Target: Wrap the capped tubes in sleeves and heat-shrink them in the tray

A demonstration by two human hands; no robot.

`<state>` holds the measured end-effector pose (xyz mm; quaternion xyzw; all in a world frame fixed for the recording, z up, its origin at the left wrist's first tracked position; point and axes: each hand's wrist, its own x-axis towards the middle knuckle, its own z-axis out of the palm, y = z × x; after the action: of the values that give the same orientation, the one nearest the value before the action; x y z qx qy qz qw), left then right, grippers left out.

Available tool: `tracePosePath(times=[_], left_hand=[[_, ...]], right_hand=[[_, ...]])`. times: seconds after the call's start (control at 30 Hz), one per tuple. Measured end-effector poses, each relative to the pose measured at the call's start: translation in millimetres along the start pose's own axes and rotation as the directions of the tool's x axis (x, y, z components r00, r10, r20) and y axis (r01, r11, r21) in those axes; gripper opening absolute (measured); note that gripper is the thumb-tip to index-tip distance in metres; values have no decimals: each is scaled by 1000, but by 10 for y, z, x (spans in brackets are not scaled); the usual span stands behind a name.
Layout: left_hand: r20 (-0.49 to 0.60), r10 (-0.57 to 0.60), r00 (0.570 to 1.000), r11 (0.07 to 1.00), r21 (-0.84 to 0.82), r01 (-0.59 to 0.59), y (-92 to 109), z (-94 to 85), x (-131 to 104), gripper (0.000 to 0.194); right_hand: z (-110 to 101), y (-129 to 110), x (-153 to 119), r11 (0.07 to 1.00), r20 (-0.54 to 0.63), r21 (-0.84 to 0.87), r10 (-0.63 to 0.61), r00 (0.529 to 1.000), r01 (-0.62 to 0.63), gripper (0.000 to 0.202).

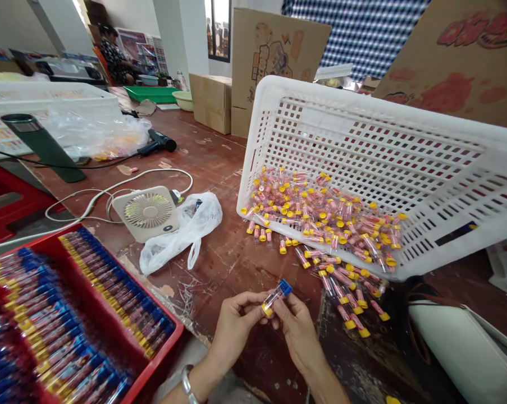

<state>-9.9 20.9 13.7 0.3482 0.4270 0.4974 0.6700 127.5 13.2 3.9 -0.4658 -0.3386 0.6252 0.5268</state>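
Observation:
A small clear tube with a yellow end and a blue end is held between both hands at the lower middle. My left hand pinches it near the yellow end. The fingers of my right hand are closed on its other side, near the blue end. Pink-filled tubes with yellow caps lie heaped in a tipped white basket and spill onto the brown table. At the lower left, a red tray holds rows of tubes with blue and yellow ends.
A small fan with a white cable stands left of a plastic bag. Behind are a green bottle, a black tool and cardboard boxes. A pale bag sits at right. A person sits far back.

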Motion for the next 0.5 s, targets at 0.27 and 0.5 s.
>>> tracePosePath(times=[0.27,0.5], left_hand=[[-120,-1,993,1000,-13,0,-55,-30,2,27],[-153,-13,988,1000,-29,8,-77,-40,7,28]], right_hand=[[75,105,13,1000,-22,10,4,1000,-4,29],[107,138,15,1000,-47,-2,-4,999,4,30]])
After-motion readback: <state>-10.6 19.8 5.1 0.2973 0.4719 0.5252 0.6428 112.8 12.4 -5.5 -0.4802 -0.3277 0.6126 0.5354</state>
